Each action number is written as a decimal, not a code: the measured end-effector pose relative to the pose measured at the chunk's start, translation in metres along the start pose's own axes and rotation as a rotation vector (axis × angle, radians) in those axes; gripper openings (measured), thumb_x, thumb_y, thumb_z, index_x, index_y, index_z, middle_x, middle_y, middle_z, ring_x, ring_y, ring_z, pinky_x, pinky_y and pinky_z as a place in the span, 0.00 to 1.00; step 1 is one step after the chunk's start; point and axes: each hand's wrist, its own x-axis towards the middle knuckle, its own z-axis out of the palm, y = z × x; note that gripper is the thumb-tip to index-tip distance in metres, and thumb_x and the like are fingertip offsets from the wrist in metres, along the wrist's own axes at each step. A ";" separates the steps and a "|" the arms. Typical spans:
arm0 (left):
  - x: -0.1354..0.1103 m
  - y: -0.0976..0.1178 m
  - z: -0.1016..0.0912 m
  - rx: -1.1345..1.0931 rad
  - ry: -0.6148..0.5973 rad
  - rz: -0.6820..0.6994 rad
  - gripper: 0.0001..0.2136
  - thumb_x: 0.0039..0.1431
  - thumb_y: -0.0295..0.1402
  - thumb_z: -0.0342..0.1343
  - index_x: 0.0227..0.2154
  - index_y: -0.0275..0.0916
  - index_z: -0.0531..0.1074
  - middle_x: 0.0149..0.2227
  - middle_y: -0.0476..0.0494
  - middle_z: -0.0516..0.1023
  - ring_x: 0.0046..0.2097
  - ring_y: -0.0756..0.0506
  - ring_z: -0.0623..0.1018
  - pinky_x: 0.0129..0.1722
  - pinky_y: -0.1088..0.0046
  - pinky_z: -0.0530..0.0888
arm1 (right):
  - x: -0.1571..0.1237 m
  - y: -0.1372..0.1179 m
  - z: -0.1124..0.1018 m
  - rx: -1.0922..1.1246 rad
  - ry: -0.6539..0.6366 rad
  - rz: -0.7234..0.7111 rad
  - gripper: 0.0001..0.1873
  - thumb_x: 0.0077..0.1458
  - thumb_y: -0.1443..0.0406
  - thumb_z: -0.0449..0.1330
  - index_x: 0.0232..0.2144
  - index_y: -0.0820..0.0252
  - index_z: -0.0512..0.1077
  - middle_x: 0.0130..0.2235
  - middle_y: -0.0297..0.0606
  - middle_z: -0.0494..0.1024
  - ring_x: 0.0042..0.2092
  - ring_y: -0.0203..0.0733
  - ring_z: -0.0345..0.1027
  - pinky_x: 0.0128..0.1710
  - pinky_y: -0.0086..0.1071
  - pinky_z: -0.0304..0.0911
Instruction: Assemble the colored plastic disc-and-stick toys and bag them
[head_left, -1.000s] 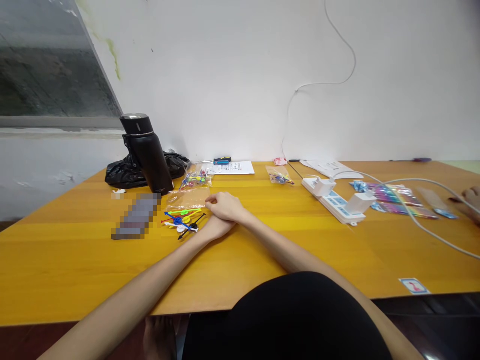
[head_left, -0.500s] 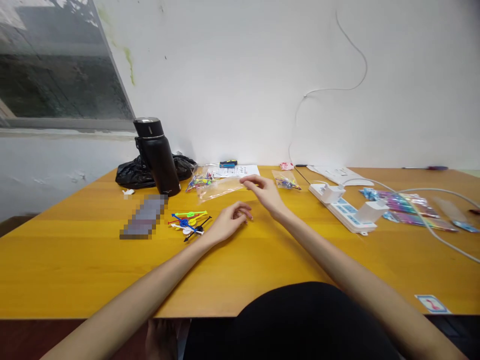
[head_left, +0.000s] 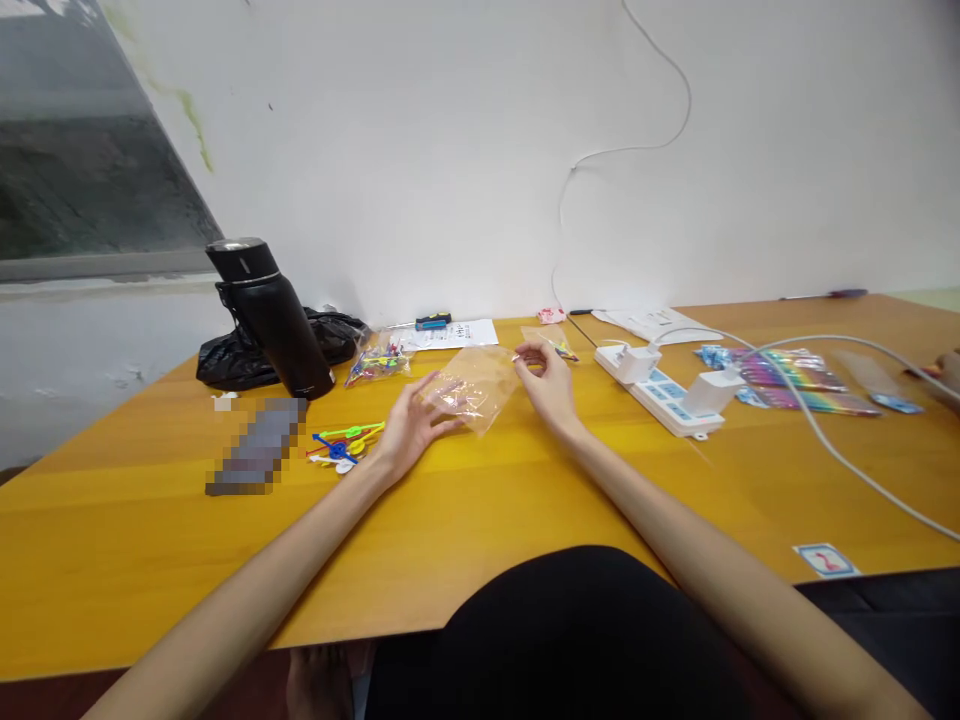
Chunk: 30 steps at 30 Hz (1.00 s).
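Observation:
A clear plastic bag [head_left: 480, 385] is stretched between my two hands above the table. My right hand [head_left: 547, 385] pinches its upper right corner between thumb and fingertips. At its left edge, the fingers of my left hand [head_left: 411, 425] are curved round the film, with thumb and fingers somewhat apart. No contents can be made out in the bag. Beside my left wrist lies a loose pile of colourful plastic spinner arrows [head_left: 341, 448], in green, yellow, blue and white; my forearm and hand cover part of it.
A black bottle [head_left: 274, 320], black plastic bag [head_left: 232, 362] and pixelated flat object [head_left: 259, 445] stand left. Behind are two small bags of arrows, [head_left: 379, 362] a screwdriver [head_left: 433, 321] and paper [head_left: 469, 335]. Right are a power strip [head_left: 660, 395], white cable [head_left: 814, 425] and rainbow-coloured packs [head_left: 795, 375]. Someone's hand shows far right.
My left hand has moved left and up to the plastic bag, which now hangs nearer and more spread out. My right hand still pinches it. The view has shifted right.

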 end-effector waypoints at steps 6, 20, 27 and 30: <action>0.003 -0.009 -0.002 0.299 0.101 0.063 0.27 0.53 0.35 0.68 0.54 0.42 0.67 0.59 0.37 0.74 0.50 0.41 0.81 0.50 0.62 0.78 | -0.002 -0.013 -0.001 -0.009 -0.037 -0.016 0.10 0.52 0.65 0.59 0.38 0.57 0.71 0.39 0.38 0.78 0.39 0.41 0.72 0.42 0.35 0.66; 0.002 -0.001 -0.005 0.609 0.223 0.433 0.23 0.58 0.38 0.64 0.56 0.49 0.67 0.62 0.41 0.64 0.45 0.45 0.79 0.48 0.61 0.77 | 0.005 -0.024 -0.013 0.092 -0.414 0.282 0.15 0.54 0.55 0.64 0.26 0.61 0.76 0.29 0.38 0.80 0.34 0.39 0.72 0.43 0.36 0.66; 0.000 -0.002 -0.003 0.621 0.158 0.410 0.24 0.59 0.41 0.63 0.57 0.49 0.66 0.58 0.41 0.68 0.46 0.44 0.78 0.52 0.59 0.74 | 0.000 -0.037 -0.017 0.488 -0.738 0.545 0.20 0.58 0.54 0.63 0.46 0.59 0.79 0.46 0.47 0.83 0.51 0.51 0.77 0.57 0.49 0.68; 0.000 -0.003 -0.004 0.663 0.140 0.424 0.23 0.62 0.42 0.60 0.58 0.49 0.65 0.60 0.40 0.66 0.52 0.42 0.76 0.53 0.60 0.73 | -0.003 -0.045 -0.020 0.589 -0.871 0.619 0.24 0.61 0.54 0.61 0.57 0.56 0.73 0.54 0.46 0.80 0.55 0.52 0.75 0.59 0.54 0.67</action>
